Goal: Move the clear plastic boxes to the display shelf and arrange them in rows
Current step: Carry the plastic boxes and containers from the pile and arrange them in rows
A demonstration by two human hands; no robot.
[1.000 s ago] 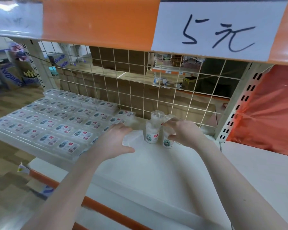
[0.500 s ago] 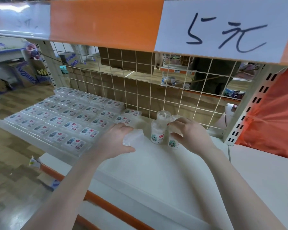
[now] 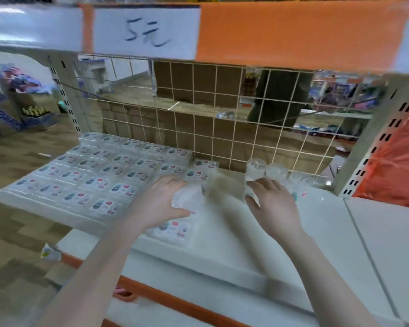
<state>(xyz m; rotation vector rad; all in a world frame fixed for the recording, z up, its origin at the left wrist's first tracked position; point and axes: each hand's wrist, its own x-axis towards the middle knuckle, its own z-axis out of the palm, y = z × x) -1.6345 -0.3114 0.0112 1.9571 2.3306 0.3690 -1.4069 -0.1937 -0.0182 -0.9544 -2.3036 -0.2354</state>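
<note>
Several clear plastic boxes (image 3: 118,171) with small labels lie flat in rows on the left part of the white display shelf (image 3: 241,234). My left hand (image 3: 156,204) grips one more clear box (image 3: 189,197) between thumb and fingers, just right of the rows. Another labelled box (image 3: 172,230) lies under that hand near the shelf's front. My right hand (image 3: 274,206) reaches with fairly straight fingers against the lower part of clear upright containers (image 3: 257,169) at the back of the shelf. The view is motion-blurred.
A wire grid panel (image 3: 213,128) closes the shelf's back. Overhead runs an orange and white shelf edge with a handwritten price sign (image 3: 147,33). A perforated upright (image 3: 373,147) and orange plastic sheet (image 3: 397,161) stand at the right. Wooden floor and cartons lie to the left.
The view has swung right along the shelf and blurred. My right hand's fingers have loosened from the upright containers. My left hand keeps its clear box; a box now shows beneath it.
</note>
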